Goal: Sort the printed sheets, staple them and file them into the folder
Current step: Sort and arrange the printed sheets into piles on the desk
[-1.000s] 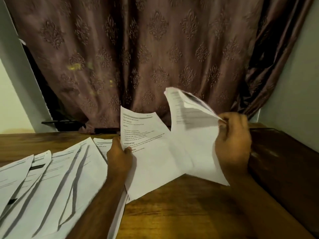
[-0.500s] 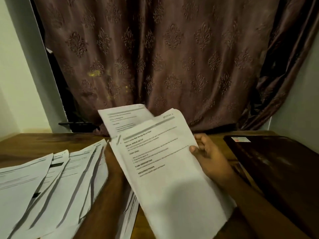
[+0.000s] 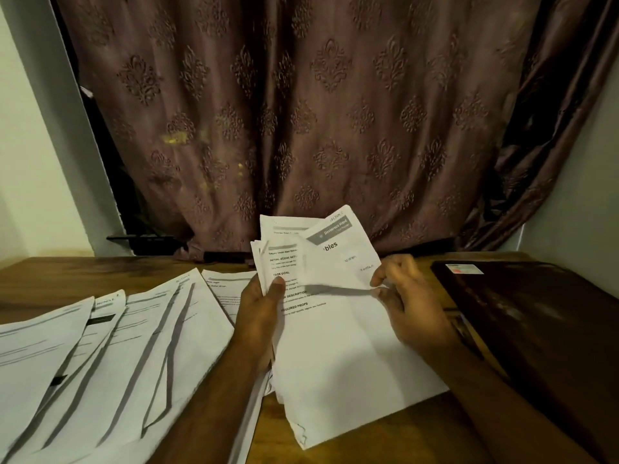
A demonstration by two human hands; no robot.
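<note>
My left hand (image 3: pixel 259 304) grips the stack of printed sheets (image 3: pixel 348 346) at its left edge, thumb pressed flat on the top page, holding it above the wooden table (image 3: pixel 368 437). My right hand (image 3: pixel 407 303) pinches the loose sheet (image 3: pixel 338 256) by its lower corner, thumb against fingertips — the rest of it curls up freely. To sort well I should read its header first, then slide it in squarely. The dark folder (image 3: pixel 536 329) waits, closed, on my right — sorted piles (image 3: pixel 100 346) fan out on my left.

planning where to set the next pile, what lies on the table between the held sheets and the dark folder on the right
In the head view, only a narrow strip of bare brown wooden table separates the held white printed sheets from the dark brown folder; the right hand hovers there.
</note>
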